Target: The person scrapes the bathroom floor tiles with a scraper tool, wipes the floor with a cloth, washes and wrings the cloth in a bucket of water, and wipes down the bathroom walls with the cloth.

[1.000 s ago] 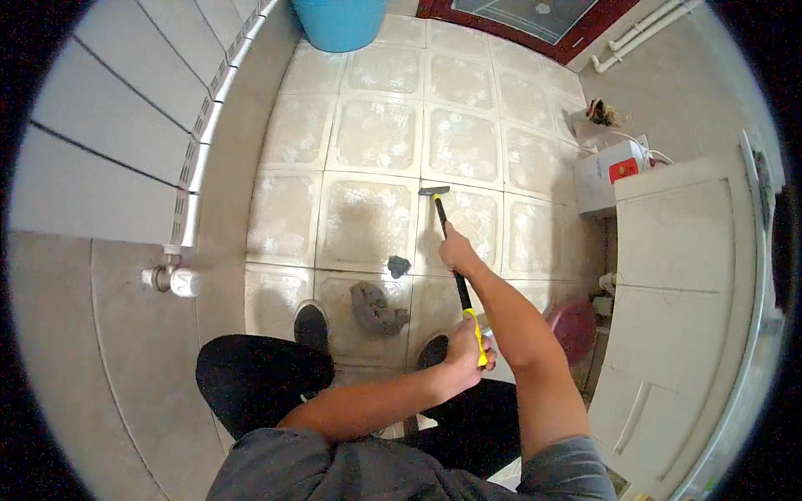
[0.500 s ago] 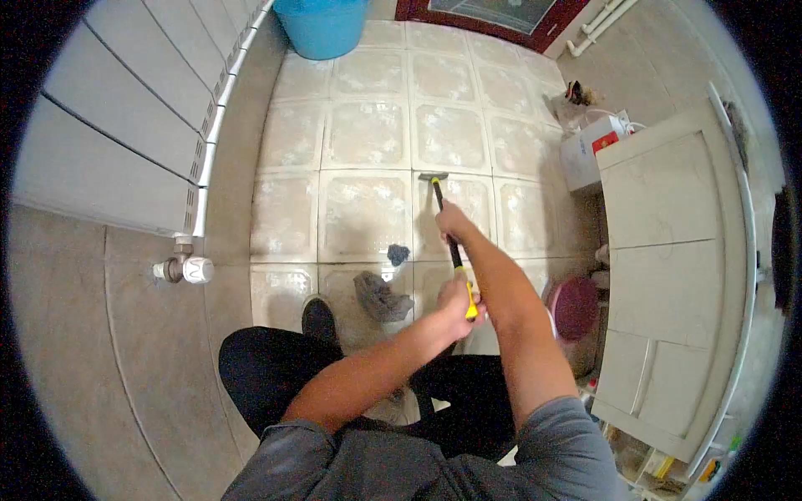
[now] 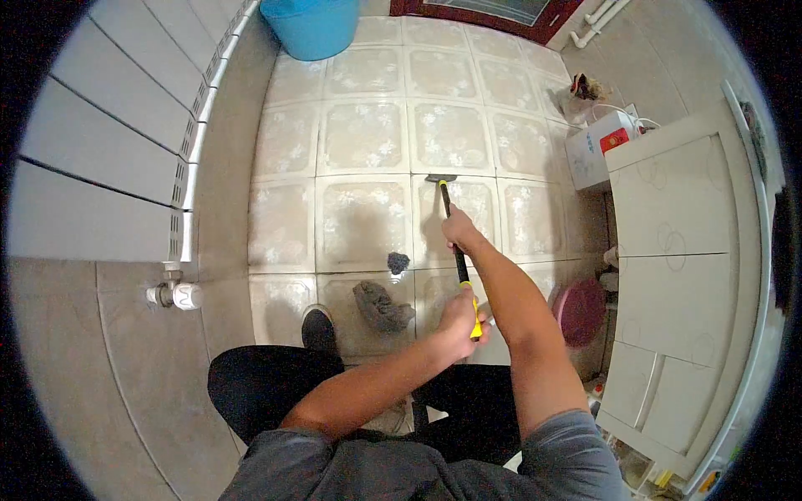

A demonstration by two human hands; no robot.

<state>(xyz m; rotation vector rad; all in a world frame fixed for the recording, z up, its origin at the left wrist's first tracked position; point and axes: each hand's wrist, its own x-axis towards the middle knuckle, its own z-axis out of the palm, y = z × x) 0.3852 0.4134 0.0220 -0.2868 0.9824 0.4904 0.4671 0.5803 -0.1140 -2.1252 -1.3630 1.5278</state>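
Observation:
A long-handled scraper with a black and yellow handle slants across the middle of the view. Its wide, flat head rests on the tiled floor along a tile joint. My right hand is closed around the shaft, below the head. Nearer my body, my left hand grips the yellow and black rear end of the handle. To the left of the scraper lie a crumpled grey cloth and a small dark scrubbing pad, neither touched by my hands.
A blue tub stands at the far left, near a dark red door frame. A radiator with a white valve lines the left wall. On the right are a white box, a pink basin and a pale cabinet.
The view has shifted slightly. The scraper's head stays near the same tile joint, perhaps a little to the right along it. Both hands keep their hold on the handle.

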